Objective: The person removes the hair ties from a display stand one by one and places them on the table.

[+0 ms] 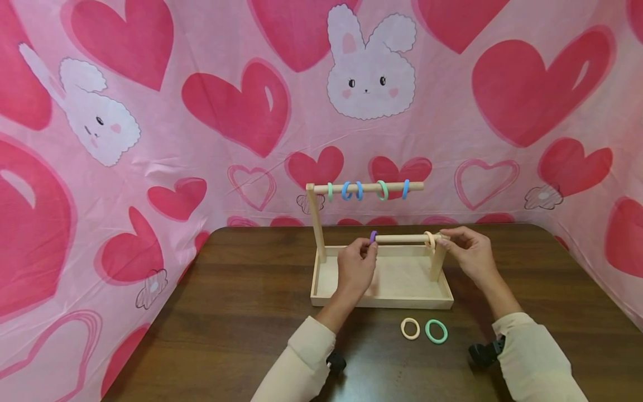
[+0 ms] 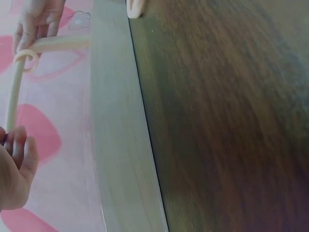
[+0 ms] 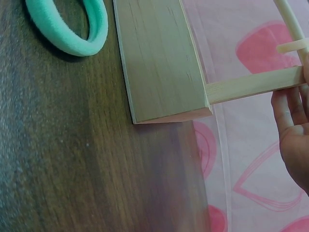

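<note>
A wooden stand [image 1: 382, 302] has an upper rod, a lower rod [image 1: 402, 238] and a tray base. My left hand [image 1: 355, 268] pinches a purple hair tie [image 1: 373, 237] at the lower rod's free left end; whether the tie fully encircles the rod cannot be told. My right hand [image 1: 472, 257] grips the top of the short right post [image 1: 438, 265], where the lower rod joins it. Beside those fingers, a peach hair tie [image 1: 429, 240] hangs round the lower rod. In the right wrist view, the right hand [image 3: 295, 133] has its fingers against the post.
Green and blue hair ties, among them a blue one [image 1: 406, 189], hang along the upper rod [image 1: 417, 186]. In front of the tray, a cream hair tie [image 1: 410, 336] and a green hair tie [image 1: 436, 331] lie on the brown table [image 1: 241, 312]. Behind hangs a pink heart-patterned cloth [image 1: 301, 128].
</note>
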The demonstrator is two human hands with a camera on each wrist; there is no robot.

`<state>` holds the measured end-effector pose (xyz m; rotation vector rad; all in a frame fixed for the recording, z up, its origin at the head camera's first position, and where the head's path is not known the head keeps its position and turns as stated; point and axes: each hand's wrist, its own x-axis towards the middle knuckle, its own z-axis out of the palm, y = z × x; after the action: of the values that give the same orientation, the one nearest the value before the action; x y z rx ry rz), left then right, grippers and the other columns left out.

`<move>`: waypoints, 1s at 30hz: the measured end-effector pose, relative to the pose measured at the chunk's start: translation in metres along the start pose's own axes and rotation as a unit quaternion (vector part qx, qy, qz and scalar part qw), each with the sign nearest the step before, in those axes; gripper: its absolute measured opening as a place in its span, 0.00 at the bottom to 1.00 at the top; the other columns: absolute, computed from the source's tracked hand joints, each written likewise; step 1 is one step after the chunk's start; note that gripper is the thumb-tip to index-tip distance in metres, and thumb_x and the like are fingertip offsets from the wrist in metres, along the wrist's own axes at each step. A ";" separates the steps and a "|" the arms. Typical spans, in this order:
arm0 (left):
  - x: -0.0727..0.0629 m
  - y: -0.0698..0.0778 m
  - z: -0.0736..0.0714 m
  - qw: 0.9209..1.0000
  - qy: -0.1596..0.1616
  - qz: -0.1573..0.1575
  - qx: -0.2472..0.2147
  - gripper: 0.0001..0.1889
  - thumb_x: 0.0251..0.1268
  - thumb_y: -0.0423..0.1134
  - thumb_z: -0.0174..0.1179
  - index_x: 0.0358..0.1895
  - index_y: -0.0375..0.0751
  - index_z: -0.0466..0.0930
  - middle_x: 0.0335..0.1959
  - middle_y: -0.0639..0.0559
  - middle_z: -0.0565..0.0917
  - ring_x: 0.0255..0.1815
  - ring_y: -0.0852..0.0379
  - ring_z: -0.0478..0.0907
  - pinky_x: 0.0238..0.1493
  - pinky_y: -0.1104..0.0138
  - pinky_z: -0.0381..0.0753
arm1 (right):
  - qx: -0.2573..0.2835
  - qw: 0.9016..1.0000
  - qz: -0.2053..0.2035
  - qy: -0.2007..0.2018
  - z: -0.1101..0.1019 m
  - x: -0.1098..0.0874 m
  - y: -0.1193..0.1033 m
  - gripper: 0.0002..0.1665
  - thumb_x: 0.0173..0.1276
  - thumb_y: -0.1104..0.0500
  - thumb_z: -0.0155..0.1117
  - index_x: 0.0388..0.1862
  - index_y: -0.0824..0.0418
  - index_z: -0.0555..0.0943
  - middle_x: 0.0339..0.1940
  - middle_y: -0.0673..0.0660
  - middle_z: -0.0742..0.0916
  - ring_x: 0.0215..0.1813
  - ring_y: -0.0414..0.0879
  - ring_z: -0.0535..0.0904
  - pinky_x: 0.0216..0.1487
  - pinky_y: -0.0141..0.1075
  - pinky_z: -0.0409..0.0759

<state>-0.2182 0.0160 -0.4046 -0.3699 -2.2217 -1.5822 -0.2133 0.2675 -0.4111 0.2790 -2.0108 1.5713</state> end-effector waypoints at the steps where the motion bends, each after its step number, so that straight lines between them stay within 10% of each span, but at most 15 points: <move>1: 0.000 0.000 -0.001 1.000 -0.004 -0.007 -0.008 0.07 0.69 0.34 0.62 0.37 0.33 0.87 0.27 0.43 0.89 0.23 0.71 0.76 0.26 0.77 0.77 | 0.003 1.000 -0.001 -0.001 0.000 0.000 0.000 0.12 0.62 0.78 0.68 0.44 0.71 0.86 0.34 0.27 0.88 0.36 0.22 0.82 0.36 0.17 0.78; 22: -0.004 -0.006 -0.014 0.966 -0.079 -0.169 -0.177 0.12 0.73 0.31 0.58 0.44 0.21 0.83 0.33 0.30 0.87 0.23 0.68 0.80 0.34 0.69 0.88 | -0.010 1.000 0.004 0.004 0.000 0.000 0.001 0.12 0.61 0.77 0.68 0.44 0.73 0.86 0.32 0.27 0.87 0.33 0.24 0.80 0.34 0.17 0.77; 30: -0.005 -0.005 -0.017 0.947 -0.106 -0.214 -0.215 0.12 0.73 0.30 0.56 0.45 0.19 0.81 0.22 0.53 0.83 0.20 0.68 0.79 0.33 0.70 0.88 | -0.018 1.000 0.013 0.005 0.000 0.000 -0.001 0.11 0.62 0.76 0.69 0.45 0.74 0.85 0.31 0.26 0.86 0.33 0.23 0.79 0.33 0.18 0.76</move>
<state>-0.2137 -0.0017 -0.4062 -0.1838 -2.2001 -2.3749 -0.2129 0.2668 -0.4099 0.2332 -2.0404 1.5484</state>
